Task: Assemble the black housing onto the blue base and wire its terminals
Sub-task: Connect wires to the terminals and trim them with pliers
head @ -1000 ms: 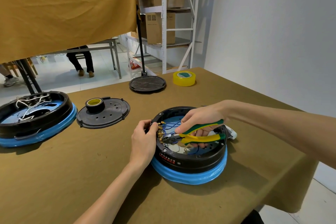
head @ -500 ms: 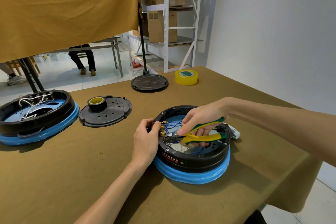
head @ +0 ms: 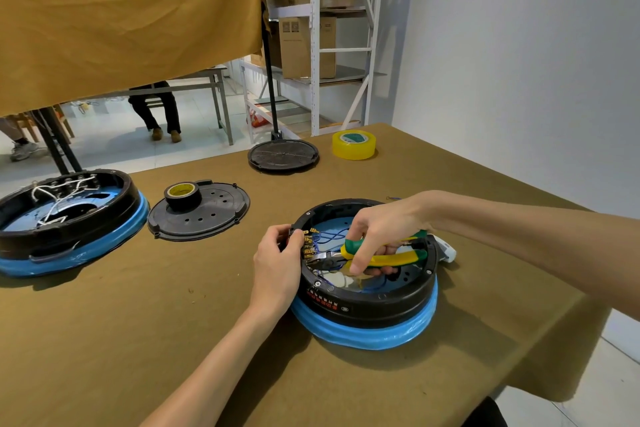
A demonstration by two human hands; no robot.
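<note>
A black ring-shaped housing (head: pixel 367 305) sits on a blue base (head: pixel 374 334) near the table's front right. Inside it lie blue wires (head: pixel 329 238) and a row of brass terminals (head: pixel 307 246) at the left rim. My left hand (head: pixel 277 262) grips the housing's left rim by the terminals. My right hand (head: pixel 381 232) reaches in from the right and holds green-and-yellow pliers (head: pixel 374 255), whose jaws point at the terminals.
A second black housing on a blue base (head: pixel 69 218) with white wires stands at the left. A black lid (head: pixel 199 215) carries a roll of black tape (head: pixel 183 196). Another black disc (head: pixel 283 155) and yellow tape (head: pixel 354 144) lie at the back. A white object (head: pixel 446 250) lies behind the housing.
The pliers' jaws have stayed at the terminals with little shift. Both hands hold their places; the view has shifted slightly.
</note>
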